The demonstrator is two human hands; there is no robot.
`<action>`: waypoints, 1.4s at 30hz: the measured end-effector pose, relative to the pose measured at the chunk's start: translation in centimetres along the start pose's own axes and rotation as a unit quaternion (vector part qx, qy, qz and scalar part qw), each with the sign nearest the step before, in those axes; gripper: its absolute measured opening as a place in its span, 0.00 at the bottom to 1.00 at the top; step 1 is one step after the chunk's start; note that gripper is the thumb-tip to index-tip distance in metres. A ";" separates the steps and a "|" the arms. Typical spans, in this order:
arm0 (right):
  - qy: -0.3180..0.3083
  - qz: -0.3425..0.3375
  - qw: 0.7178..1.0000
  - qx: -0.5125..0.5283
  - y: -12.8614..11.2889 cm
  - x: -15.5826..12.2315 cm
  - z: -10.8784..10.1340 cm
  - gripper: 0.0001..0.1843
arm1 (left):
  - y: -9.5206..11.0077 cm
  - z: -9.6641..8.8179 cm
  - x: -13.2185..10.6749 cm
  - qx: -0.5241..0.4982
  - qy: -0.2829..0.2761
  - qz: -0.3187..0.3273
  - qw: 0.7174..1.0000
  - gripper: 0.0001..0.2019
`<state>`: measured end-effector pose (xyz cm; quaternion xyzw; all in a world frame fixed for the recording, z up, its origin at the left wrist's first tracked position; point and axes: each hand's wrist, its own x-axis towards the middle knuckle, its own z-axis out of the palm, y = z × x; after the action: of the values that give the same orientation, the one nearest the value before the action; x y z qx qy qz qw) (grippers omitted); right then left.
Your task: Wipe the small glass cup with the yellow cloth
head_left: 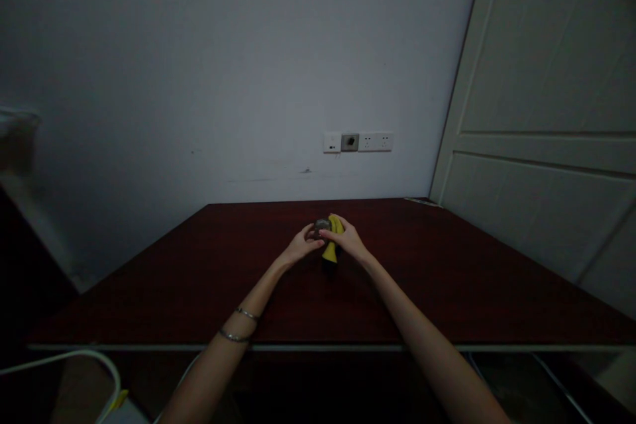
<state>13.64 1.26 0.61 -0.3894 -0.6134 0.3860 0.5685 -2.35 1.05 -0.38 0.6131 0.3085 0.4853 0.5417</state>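
Toward the far middle of the dark red bench (447, 278), both hands met over a yellow thing (330, 250) standing on end. The right hand (352, 242) kept its grip closed round it, seemingly to steady it, while the left hand (299, 246) pinched a small grey piece (321, 224) at its top, below the wall sockets (358, 142)

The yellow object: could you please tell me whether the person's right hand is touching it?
Touching. The head view shows the right hand curled over the yellow object, its fingers lying across the top with no gap.
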 end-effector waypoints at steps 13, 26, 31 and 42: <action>-0.045 -0.087 0.995 -0.020 0.7 -0.3 0.1 0.29 | 0.2 0.7 -0.4 0.100 0.043 0.054 0.993 0.31; -0.007 -0.140 0.990 -0.010 -0.1 -0.4 -0.1 0.19 | 0.2 1.5 -0.7 0.136 0.063 0.105 0.983 0.35; -0.036 -0.173 0.984 -0.001 -1.0 -0.8 -0.2 0.17 | 0.2 1.5 -0.6 0.132 0.085 0.101 0.982 0.35; 0.029 -0.136 0.990 0.016 -0.3 -0.5 0.2 0.18 | 0.2 1.9 -0.9 0.109 0.069 0.088 0.988 0.37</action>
<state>13.42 0.62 0.70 -0.3047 -0.6378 0.3035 0.6389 -0.92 -0.48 -0.32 0.6585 0.3407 0.5355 0.4044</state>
